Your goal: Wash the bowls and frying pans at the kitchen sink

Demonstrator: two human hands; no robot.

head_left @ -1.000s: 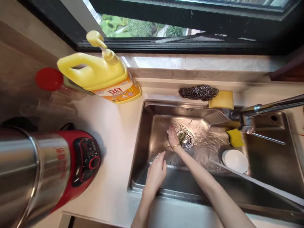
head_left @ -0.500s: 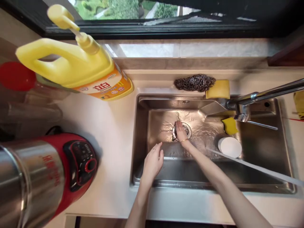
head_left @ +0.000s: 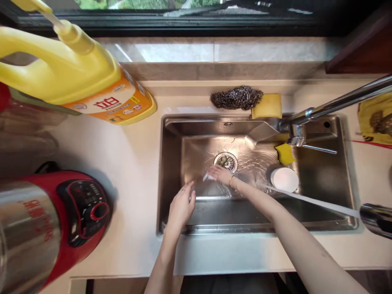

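My right hand is low in the steel sink, palm down with its fingers stretched out. It lies just in front of the round drain, where some green scraps show. A pale blur sits at its fingertips; I cannot tell whether it is splashing water. Over the sink's front left part hovers my left hand, fingers extended and nothing in it. A stream of water shoots leftward from the faucet's spout into the basin, passing a white bowl-like dish.
Inside the sink lies a yellow sponge. Behind it are a steel wool pad and another sponge. A yellow detergent jug and a red-and-steel appliance stand left. The faucet arm crosses the right side.
My right hand has moved off the drain, toward the front left, uncovering it. My left hand keeps nearly the same pose. The view has shifted right, bringing the spout into sight.
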